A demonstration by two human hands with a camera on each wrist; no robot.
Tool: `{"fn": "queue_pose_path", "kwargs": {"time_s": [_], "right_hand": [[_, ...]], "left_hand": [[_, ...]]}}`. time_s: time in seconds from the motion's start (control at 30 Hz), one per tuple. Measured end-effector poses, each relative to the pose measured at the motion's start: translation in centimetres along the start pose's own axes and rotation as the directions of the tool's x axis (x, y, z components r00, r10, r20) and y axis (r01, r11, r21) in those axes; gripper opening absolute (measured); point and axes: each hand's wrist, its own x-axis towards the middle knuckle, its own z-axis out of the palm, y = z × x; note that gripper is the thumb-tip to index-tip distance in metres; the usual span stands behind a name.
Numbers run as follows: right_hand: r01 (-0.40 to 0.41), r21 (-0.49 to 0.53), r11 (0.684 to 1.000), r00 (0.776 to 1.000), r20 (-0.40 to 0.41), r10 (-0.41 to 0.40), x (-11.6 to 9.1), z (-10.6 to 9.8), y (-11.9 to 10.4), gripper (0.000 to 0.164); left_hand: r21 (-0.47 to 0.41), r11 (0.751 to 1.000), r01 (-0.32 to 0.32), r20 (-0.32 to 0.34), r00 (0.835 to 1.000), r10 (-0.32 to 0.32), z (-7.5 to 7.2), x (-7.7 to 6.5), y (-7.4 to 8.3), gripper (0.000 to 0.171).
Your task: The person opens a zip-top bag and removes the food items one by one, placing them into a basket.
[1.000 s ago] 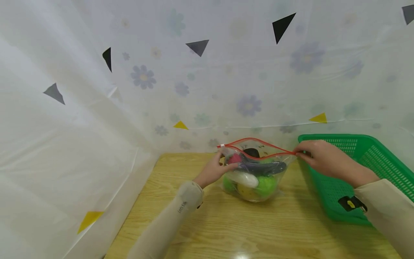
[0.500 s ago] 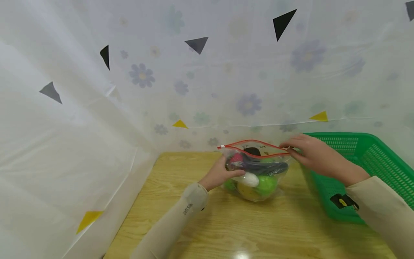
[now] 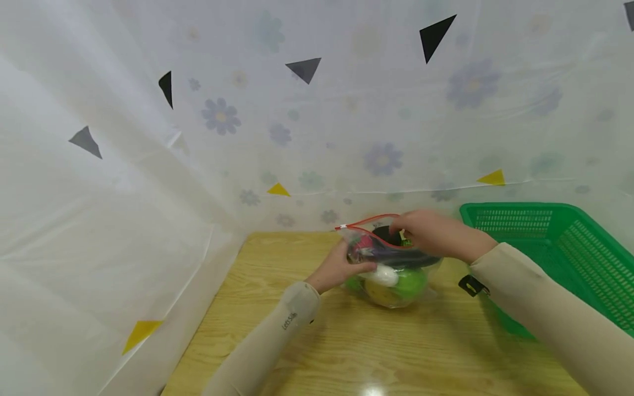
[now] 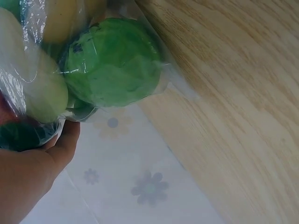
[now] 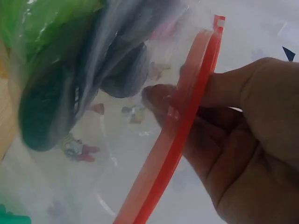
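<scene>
A clear zip bag (image 3: 431, 286) with a red zip edge and white slider stands on the wooden table, filled with toy-like produce. Through the plastic show a long dark eggplant (image 3: 420, 258), a white rounded piece (image 3: 385, 275), bright green round pieces (image 4: 114, 65), a pink one (image 3: 364, 242) and a black rounded one (image 3: 381, 235). My left hand (image 3: 338, 267) grips the bag's left side, thumb in front and the other fingers hidden behind. My right hand (image 3: 431, 231) reaches through the bag's mouth from the right; its fingertips (image 5: 154, 95) lie inside, close to the black rounded piece.
A green plastic basket (image 3: 520, 208) stands right of the bag, partly behind my right sleeve. The wooden table (image 3: 346, 352) ends at a white sheet (image 3: 307, 148) printed with flowers, which hangs behind and to the left.
My right hand has let go of the bag's right corner and moved left into its mouth. My left hand has shifted slightly right and lower on the bag's side.
</scene>
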Motion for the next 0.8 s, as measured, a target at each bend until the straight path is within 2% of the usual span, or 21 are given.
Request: {"fn": "queue_pose_path", "kwargs": {"time_s": [0.13,0.27,0.43,0.53,0.7,0.8], "right_hand": [[-0.037,-0.028,0.999,0.993,0.108,0.04,1.2,0.4,-0.1,0.032],[-0.097,-0.04,0.995,0.974,0.204,0.103,1.6,0.7,-0.2,0.052],[-0.123,-0.055,0.991,0.959,0.25,0.133,1.6,0.7,-0.4,0.065],[-0.094,-0.076,0.993,0.961,0.254,0.111,1.6,0.8,-0.5,0.06],[-0.038,-0.069,0.997,0.958,0.282,0.056,1.7,1.0,-0.7,0.037],[-0.033,-0.072,0.997,0.958,0.282,0.053,2.0,1.6,-0.6,0.033]], "left_hand": [[-0.024,1.0,0.019,0.013,1.0,-0.018,0.0,-0.1,-0.1,0.083],[-0.053,0.998,0.018,0.032,0.999,-0.016,0.0,-0.2,-0.2,0.079],[-0.066,0.998,0.0,0.05,0.999,0.003,0.0,-0.4,-0.1,0.072],[-0.081,0.997,-0.016,0.06,0.998,0.02,0.0,-0.4,0.0,0.065],[-0.078,0.997,-0.028,0.057,0.998,0.033,0.0,-0.3,-0.1,0.064],[-0.076,0.997,-0.026,0.053,0.998,0.03,0.0,-0.3,-0.1,0.065]]}}
